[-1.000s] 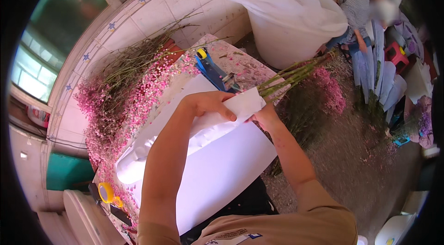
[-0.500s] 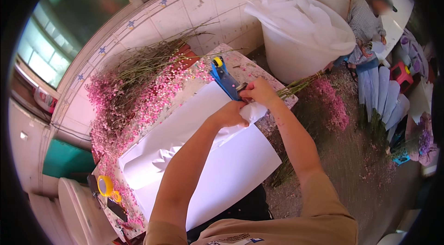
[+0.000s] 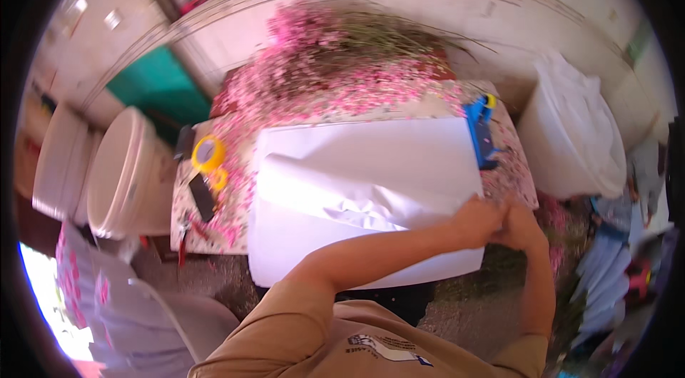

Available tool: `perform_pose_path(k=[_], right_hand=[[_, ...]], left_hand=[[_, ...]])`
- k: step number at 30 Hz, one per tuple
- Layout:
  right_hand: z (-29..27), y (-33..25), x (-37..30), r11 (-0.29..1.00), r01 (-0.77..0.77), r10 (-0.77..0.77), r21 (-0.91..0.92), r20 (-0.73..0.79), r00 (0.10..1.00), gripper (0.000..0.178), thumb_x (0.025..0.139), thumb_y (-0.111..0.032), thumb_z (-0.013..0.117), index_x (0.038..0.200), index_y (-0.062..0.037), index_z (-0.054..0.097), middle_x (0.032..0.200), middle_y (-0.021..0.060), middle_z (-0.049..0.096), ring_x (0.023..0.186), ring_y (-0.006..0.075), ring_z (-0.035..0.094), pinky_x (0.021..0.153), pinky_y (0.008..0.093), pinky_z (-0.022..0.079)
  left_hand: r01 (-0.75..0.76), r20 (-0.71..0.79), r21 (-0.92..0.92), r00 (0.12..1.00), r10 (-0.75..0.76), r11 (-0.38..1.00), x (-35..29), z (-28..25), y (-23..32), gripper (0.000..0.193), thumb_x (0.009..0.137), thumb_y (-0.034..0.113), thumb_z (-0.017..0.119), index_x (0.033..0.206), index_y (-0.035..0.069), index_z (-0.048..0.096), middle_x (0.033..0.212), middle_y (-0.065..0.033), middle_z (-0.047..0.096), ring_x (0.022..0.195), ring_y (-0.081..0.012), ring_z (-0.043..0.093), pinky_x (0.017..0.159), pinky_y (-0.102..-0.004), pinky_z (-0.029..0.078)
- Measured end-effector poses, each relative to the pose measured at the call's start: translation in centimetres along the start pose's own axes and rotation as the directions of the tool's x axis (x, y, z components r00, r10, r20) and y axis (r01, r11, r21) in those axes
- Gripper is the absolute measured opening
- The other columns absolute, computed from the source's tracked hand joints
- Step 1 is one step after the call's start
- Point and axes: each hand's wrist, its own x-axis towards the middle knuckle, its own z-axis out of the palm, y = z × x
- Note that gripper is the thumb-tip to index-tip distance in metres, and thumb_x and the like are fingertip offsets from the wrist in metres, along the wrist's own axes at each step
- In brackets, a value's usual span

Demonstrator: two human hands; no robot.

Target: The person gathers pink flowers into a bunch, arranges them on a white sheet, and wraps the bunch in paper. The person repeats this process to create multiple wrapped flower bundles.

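Note:
A large sheet of white wrapping paper (image 3: 371, 142) lies over the table, with a creased, folded roll of it running toward its right end. My left hand (image 3: 477, 222) is closed around the gathered right end of that roll. Against it, my right hand (image 3: 519, 227) has its fingers curled in; what they pinch is hidden and blurred. Just beyond both hands, a blue tape dispenser (image 3: 484, 137) with a yellow roll stands at the paper's far right corner.
Pink filler flowers (image 3: 307, 36) with long stems are heaped at the back. Yellow tape rolls (image 3: 207, 154), a black box (image 3: 202, 197) and red-handled pliers (image 3: 183, 239) lie on the left. White bins (image 3: 114, 178) stand left; a large white tub (image 3: 571, 135) stands right.
My view has swung left, bringing the bins into sight. My right hand has come away from the tape dispenser and is close beside my left hand at the paper's gathered end.

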Motion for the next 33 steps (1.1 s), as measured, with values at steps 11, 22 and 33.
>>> perform_pose_path(k=[11,22,33], right_hand=[[5.0,-11.5,10.6,0.977,0.050,-0.120,0.207,0.342,0.932,0.107,0.065,-0.037,0.093,0.154,-0.0015,0.045,0.142,0.0224,0.061,0.127,0.0331,0.062,0.109,0.0390,0.048],[10.6,-20.6,17.1,0.750,0.194,-0.418,0.632,0.226,0.880,0.109,0.063,-0.022,0.094,0.156,-0.0028,0.042,0.150,0.0158,0.054,0.141,0.0276,0.049,0.120,0.0395,0.035],[7.9,-21.8,-6.3,0.726,-0.029,0.147,0.687,-0.114,0.983,0.132,0.057,-0.023,0.103,0.162,-0.0015,0.025,0.157,0.0185,0.044,0.147,0.0305,0.042,0.119,0.0444,0.036]], left_hand=[[0.284,0.050,-0.766,0.921,-0.387,0.576,-27.0,-2.2,-9.3,0.066,0.093,0.018,0.074,0.152,0.004,0.047,0.125,-0.0161,0.071,0.114,-0.0266,0.069,0.104,-0.0393,0.051],[-0.305,0.030,-0.913,0.613,-0.790,-0.271,-33.6,-2.9,-13.3,0.092,0.088,0.046,0.084,0.155,0.008,0.033,0.140,-0.0128,0.058,0.135,-0.0358,0.054,0.115,-0.0527,0.044],[-0.135,-0.138,-0.990,0.938,-0.319,0.031,-26.6,-1.4,-0.4,0.092,0.077,0.020,0.095,0.152,0.004,0.045,0.146,-0.0091,0.057,0.136,-0.0216,0.051,0.115,-0.0409,0.042]])
